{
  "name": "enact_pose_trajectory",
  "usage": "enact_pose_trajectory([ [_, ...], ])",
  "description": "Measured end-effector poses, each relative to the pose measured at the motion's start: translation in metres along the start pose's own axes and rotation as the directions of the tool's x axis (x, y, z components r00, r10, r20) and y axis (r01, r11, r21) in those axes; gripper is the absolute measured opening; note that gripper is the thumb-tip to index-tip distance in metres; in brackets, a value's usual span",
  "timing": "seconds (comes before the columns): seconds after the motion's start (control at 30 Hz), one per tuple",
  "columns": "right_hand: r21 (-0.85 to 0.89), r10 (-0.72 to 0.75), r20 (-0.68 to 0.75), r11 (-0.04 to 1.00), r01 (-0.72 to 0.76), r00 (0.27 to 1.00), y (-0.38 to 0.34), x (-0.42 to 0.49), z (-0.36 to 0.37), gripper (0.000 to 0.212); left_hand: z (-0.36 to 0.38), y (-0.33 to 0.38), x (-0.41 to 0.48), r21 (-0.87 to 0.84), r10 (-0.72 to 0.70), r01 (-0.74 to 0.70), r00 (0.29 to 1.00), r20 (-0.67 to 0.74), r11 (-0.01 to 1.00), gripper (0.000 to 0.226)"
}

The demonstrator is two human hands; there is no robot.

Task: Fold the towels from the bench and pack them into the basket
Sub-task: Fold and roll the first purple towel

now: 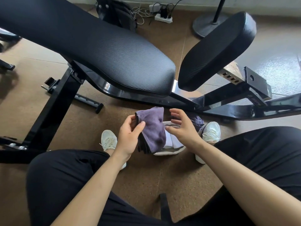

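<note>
The left hand [128,137] is pinching a folded purple towel [154,128] by its upper corner, holding it over a pale basket [169,152] that is sitting on the floor [146,176]. The right hand [182,128] is hovering just beside the towel, fingers loosely spread, gripping nothing. The black bench [114,51] is standing beyond both hands.
</note>
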State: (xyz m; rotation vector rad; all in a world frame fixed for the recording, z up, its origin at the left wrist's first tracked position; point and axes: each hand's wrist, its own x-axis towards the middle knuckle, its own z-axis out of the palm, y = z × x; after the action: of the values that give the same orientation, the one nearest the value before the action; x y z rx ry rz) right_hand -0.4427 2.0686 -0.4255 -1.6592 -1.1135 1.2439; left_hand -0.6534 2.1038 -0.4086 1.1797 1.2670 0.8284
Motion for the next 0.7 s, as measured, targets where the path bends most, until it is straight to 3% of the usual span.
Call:
enact_pose_trajectory([
  [0.1, 0.108, 0.108, 0.187, 0.986, -0.130, 0.976, 0.008, 0.006, -0.003, 0.092, -0.004, 0.004, 0.002, -0.134, -0.025, 0.028, 0.999, 0.025, 0.991, 0.022],
  [0.17, 0.220, 0.125, 0.288, 0.956, -0.193, 0.949, 0.003, 0.006, -0.001, 0.092, -0.006, 0.004, 0.004, -0.201, -0.050, 0.055, 0.998, 0.029, 0.978, 0.023],
  [0.37, 0.339, 0.052, 0.267, 0.930, -0.144, 0.962, -0.002, 0.004, -0.002, 0.084, -0.018, -0.004, 0.011, -0.192, -0.210, 0.202, 0.978, -0.018, 0.960, 0.028],
  [0.47, 0.345, 0.004, 0.279, 0.933, -0.104, 0.960, -0.001, 0.004, -0.008, 0.087, -0.022, -0.002, 0.014, -0.162, -0.238, 0.237, 0.971, 0.011, 0.958, 0.033],
  [0.57, 0.276, -0.030, 0.317, 0.959, -0.062, 0.948, -0.006, 0.001, -0.013, 0.085, -0.027, -0.003, 0.015, -0.113, -0.191, 0.194, 0.981, 0.039, 0.974, 0.061],
  [0.7, 0.174, -0.033, 0.309, 0.985, -0.022, 0.950, -0.007, 0.002, -0.018, 0.078, -0.029, -0.002, 0.012, 0.174, -0.057, 0.031, 0.987, 0.149, 0.984, 0.083],
])
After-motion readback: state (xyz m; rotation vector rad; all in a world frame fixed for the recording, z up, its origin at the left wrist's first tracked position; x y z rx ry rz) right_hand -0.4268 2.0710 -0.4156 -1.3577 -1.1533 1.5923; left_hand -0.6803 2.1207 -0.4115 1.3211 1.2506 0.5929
